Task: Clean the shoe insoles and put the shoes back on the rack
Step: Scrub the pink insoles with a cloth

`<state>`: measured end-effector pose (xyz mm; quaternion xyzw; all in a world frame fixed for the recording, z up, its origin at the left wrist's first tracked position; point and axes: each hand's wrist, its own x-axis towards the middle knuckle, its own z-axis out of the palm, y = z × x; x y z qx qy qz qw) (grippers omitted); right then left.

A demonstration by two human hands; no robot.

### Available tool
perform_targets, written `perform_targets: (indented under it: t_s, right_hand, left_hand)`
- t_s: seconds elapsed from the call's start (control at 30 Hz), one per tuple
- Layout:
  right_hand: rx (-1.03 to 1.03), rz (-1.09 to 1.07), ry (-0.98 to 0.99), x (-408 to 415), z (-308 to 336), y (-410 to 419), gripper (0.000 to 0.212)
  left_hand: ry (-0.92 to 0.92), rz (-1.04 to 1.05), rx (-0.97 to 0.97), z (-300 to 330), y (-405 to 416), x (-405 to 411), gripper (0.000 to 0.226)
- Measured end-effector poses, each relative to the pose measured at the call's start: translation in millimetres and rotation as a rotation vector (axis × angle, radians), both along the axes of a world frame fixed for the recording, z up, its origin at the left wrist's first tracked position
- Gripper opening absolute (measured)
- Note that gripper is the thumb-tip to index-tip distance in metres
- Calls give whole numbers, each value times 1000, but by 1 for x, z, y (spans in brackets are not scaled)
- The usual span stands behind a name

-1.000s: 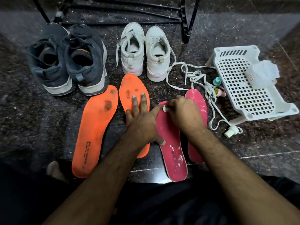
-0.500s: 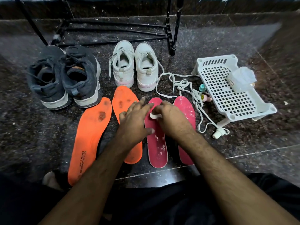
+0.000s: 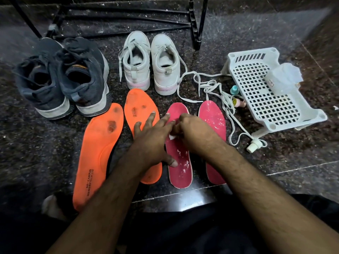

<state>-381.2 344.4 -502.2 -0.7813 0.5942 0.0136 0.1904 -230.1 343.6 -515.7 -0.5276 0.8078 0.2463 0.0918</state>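
The right hand [image 3: 194, 132] has its fingers curled tight, pinching a small white wad [image 3: 172, 136] against the left pink insole [image 3: 180, 162], about halfway along it. The left hand [image 3: 153, 142] lies flat with fingers straight and slightly spread, reaching across the inner orange insole [image 3: 140, 110] while the thumb presses down on the pink one's lower half. White flecks speckle that pink insole below the hands. Its mate, the right pink insole [image 3: 212, 121], lies just beside it, also flecked. The outer orange insole [image 3: 99, 153] sits to the left, stained dark near the toe. Beyond them stand a pair of dark sneakers [image 3: 62, 77] and a pair of white sneakers [image 3: 150, 65], heels toward the person, loose white laces [image 3: 214, 88] trailing rightward. A white plastic basket [image 3: 269, 99] sits tilted at the right with small bottles [image 3: 237, 97] beside it. All this rests on a dusty dark granite floor [image 3: 275, 162], with the black metal rack [image 3: 128, 21] at the back.
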Motion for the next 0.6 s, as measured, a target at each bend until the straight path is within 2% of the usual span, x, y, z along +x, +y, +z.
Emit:
perform_targets:
  t_s: [0.13, 0.23, 0.43, 0.53, 0.6]
  right_hand:
    - [131, 69, 33, 4, 10, 15, 24]
    - [199, 16, 44, -2, 13, 25, 17]
    - [83, -221, 3, -11, 17, 24, 30]
    - [55, -213, -109, -9, 19, 21, 33]
    - [91, -160, -78, -5, 14, 20, 29]
  left_hand:
    - [-2, 2, 17, 1, -1, 0, 131]
    - [0, 7, 22, -1, -1, 0, 131]
    - [19, 32, 23, -4, 0, -3, 130]
    - [18, 57, 0, -2, -2, -2, 128]
    - [33, 84, -34, 0, -2, -4, 126]
